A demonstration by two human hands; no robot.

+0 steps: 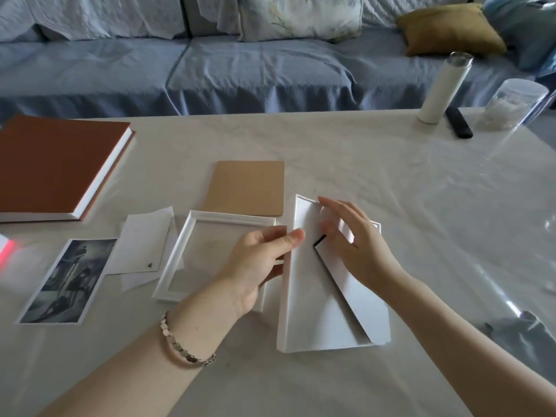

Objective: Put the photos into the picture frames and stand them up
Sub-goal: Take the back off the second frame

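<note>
A white picture frame (313,314) lies back side up in the middle of the table, its white easel stand (346,296) lifted from the back. My left hand (261,263) grips the frame's left edge, thumb on top. My right hand (358,245) rests with spread fingers on the upper part of the back, beside the top of the stand. To the left lies a second white frame (177,257), empty. A brown backing board (249,188) lies behind it. A black-and-white photo (69,281) lies at the left, next to white paper sheets (141,245).
A large brown-covered book (54,167) sits at the back left. At the back right stand a white bottle (442,88), a clear jar (511,103) and a black remote (458,123). Clear plastic film (517,296) covers the table's right side. A blue sofa (240,70) runs behind the table.
</note>
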